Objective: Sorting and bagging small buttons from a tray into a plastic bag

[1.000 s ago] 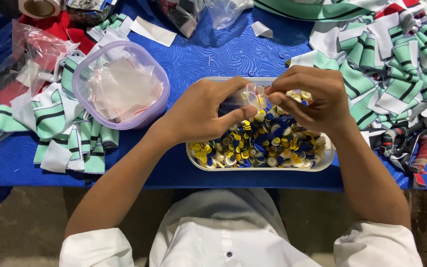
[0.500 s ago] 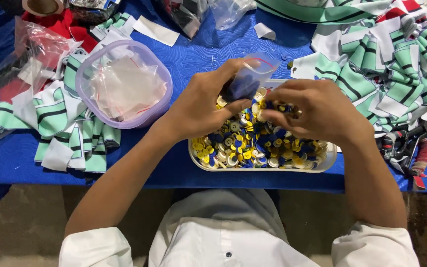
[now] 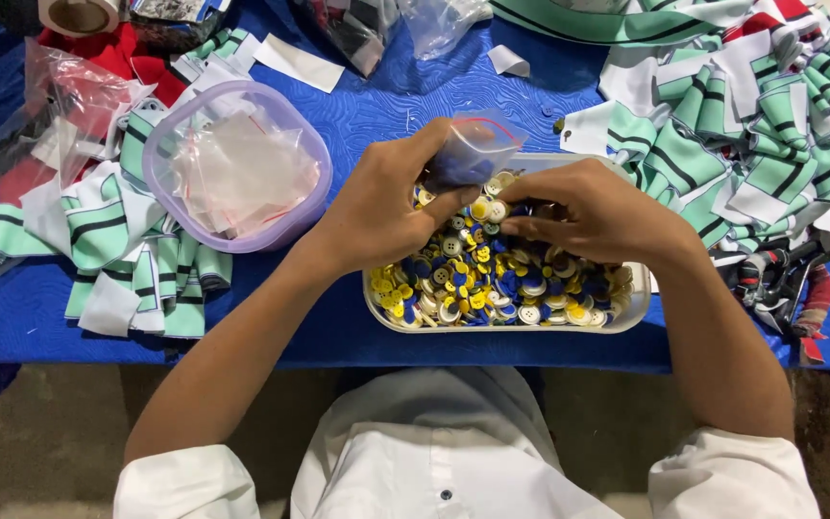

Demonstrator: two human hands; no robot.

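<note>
A small clear plastic bag (image 3: pixel 477 146) with a red line along its mouth sits pinched in the left hand (image 3: pixel 386 207), just above the far rim of the clear tray of buttons (image 3: pixel 631 312); at ten o'clock from it stands a round lilac tub (image 3: pixel 160 159) stuffed with more small clear bags (image 3: pixel 242 173), red-edged too; at nine o'clock of the tub, a crumpled clear wrapper (image 3: pixel 60 106) lies over cloth; at twelve o'clock, along the far edge, lie more clear bags (image 3: pixel 434 14); white blank labels (image 3: pixel 298 63) lie flat on the blue cloth.
</note>
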